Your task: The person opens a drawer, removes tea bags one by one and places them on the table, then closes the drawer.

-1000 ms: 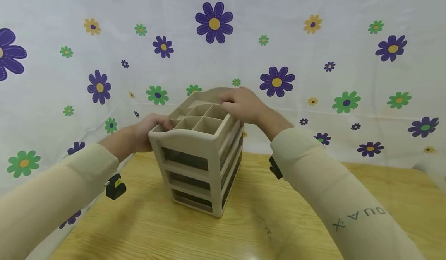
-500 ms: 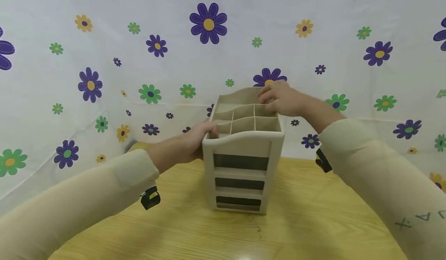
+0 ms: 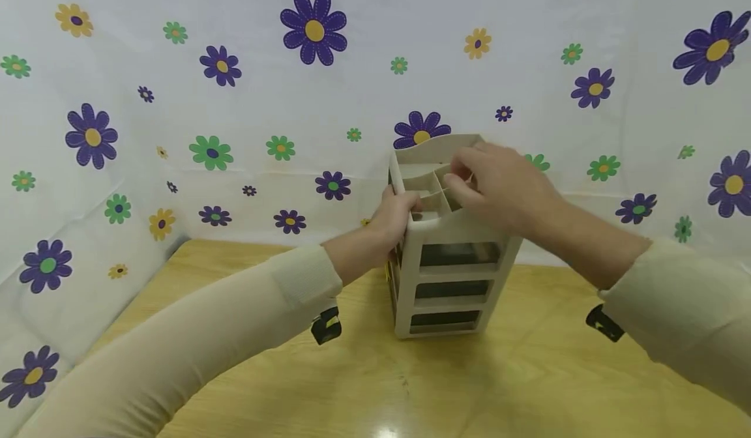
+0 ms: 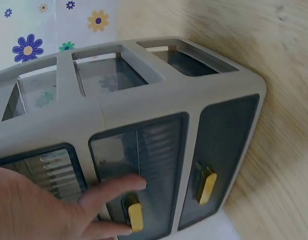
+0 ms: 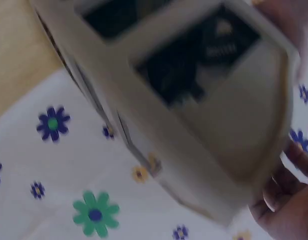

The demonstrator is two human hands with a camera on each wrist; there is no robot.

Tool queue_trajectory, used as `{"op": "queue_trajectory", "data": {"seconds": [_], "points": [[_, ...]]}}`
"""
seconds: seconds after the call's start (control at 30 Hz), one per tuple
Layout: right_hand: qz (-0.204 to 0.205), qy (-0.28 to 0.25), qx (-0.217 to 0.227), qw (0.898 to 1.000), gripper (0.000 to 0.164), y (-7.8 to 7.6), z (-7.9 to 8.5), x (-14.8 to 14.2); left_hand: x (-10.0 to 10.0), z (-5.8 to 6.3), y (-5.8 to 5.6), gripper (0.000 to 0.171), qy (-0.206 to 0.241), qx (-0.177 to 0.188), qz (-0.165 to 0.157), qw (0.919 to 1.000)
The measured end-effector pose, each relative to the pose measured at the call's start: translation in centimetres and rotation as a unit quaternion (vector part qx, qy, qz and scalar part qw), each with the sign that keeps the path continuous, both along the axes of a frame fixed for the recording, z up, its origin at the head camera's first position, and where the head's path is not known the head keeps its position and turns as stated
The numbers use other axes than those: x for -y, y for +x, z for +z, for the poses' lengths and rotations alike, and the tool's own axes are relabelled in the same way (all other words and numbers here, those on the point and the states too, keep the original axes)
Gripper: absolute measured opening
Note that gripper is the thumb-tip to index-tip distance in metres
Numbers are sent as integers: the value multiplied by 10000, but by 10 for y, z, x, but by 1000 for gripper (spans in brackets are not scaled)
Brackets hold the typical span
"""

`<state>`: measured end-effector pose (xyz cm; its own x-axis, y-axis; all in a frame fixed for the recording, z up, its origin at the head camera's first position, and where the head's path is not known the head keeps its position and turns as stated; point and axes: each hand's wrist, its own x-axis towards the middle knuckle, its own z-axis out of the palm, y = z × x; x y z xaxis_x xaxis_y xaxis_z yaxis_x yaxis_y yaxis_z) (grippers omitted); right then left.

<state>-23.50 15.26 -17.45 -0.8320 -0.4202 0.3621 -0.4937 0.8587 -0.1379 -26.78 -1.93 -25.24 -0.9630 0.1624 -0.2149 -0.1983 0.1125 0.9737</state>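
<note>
Fingers (image 4: 113, 190) of my left hand (image 3: 390, 223) pinch one drawer box (image 3: 460, 273) at nine o'clock; my right hand (image 3: 507, 187) bends, fingers parted, at two.

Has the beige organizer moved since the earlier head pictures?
Yes. In the head view, the beige organizer has shifted right and turned, judged against the small dark mark on the table.

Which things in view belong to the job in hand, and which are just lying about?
Part of the job:
drawer unit
left hand, gripping the unit
right hand, at the unit's top

Just around it:
wooden table, beneath the unit
floral cloth, behind
left wrist camera
right wrist camera
</note>
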Motion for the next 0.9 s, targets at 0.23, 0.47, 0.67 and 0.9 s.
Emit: {"op": "queue_trajectory", "data": {"seconds": [0.23,0.47,0.67,0.9], "points": [[36,559,-1980,9786,35,0,-49,1,-12,3,13,83,-169,-183,508,9984],[1210,275,-2078,9703,27,-1,-51,-15,0,0,36,108,-949,-782,1162,9856],[2306,392,-2084,9497,22,-15,-48,-30,52,26,2,78,-1464,-1649,1155,9685],[2733,919,-1969,9371,13,-39,-39,-59,85,37,-51,54,-1717,-1707,-315,9697]]}}
